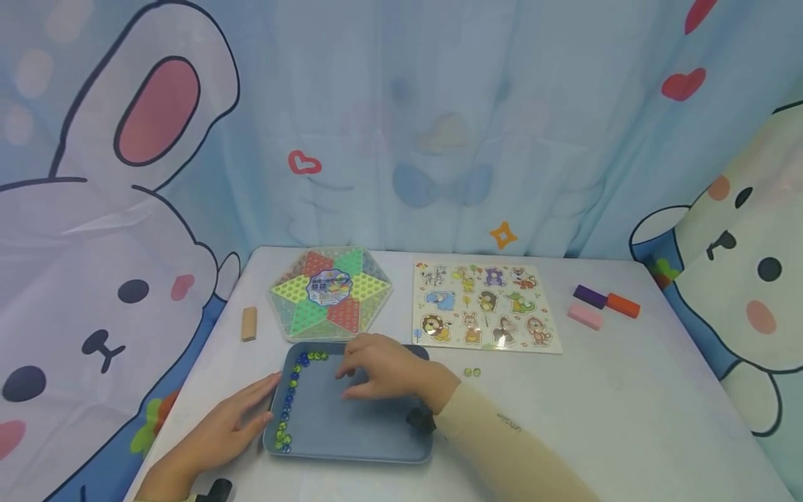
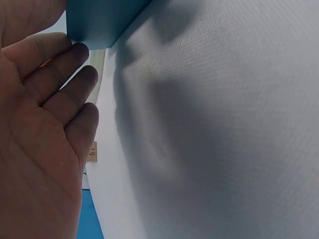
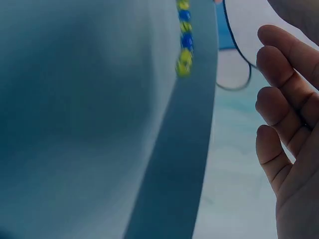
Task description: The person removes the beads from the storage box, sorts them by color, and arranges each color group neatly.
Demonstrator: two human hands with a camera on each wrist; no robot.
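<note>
The left hand (image 1: 228,427), fingers extended, touches the smooth tray (image 1: 339,429), probably steadying it. The right hand (image 1: 385,366) hovers above, fingers loosely bent, apparently holding nothing. Round, glassy marbles (image 1: 289,401) line 2 tray edges, whose walls likely stop rolling; 2 loose marbles (image 1: 472,372) sit on the worktop (image 1: 596,404).

Bench (image 1: 640,411), left: wooden block (image 1: 249,324) near hexagonal board (image 1: 330,287)
Center: animal puzzle (image 1: 486,308)
Right: purple block (image 1: 590,297), orange block (image 1: 623,305), pink block (image 1: 585,316)
Behind: cartoon curtain (image 1: 370,104)
</note>
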